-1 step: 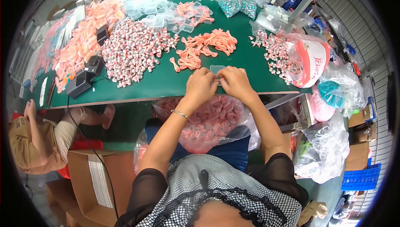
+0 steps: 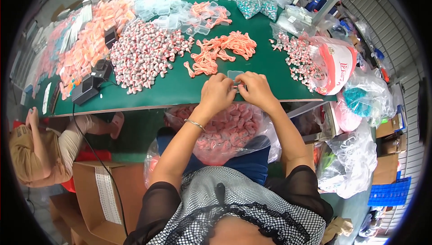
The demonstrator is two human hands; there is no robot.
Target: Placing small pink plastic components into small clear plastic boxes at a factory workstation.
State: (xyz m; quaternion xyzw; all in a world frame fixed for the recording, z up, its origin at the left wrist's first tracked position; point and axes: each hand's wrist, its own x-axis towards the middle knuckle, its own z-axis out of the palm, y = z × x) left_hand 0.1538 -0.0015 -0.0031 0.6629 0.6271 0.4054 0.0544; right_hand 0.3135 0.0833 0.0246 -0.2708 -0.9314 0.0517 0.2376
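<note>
Near the table's front edge, my left hand (image 2: 217, 93) and my right hand (image 2: 254, 90) meet with fingers bent and pinched together. Between the fingertips is a small clear plastic case (image 2: 234, 74), its see-through flap sticking up beyond them. A sliver of something pinkish shows at the fingertips, mostly covered by my fingers. Just past my hands lies a pile of bundled orange cords (image 2: 222, 49). To its left spreads a heap of small grey-and-pink pieces (image 2: 144, 54).
Clear plastic cases (image 2: 164, 6) lie farther back, beside orange filled ones (image 2: 96, 33). A red-and-white bag (image 2: 337, 63) spills grey-and-pink pieces at right. An open bag of pink pieces (image 2: 229, 130) sits below the table edge. Another person (image 2: 40, 155) is at left, near a cardboard box (image 2: 90, 200).
My right fingers have shifted very slightly at the case. Everything else looks the same.
</note>
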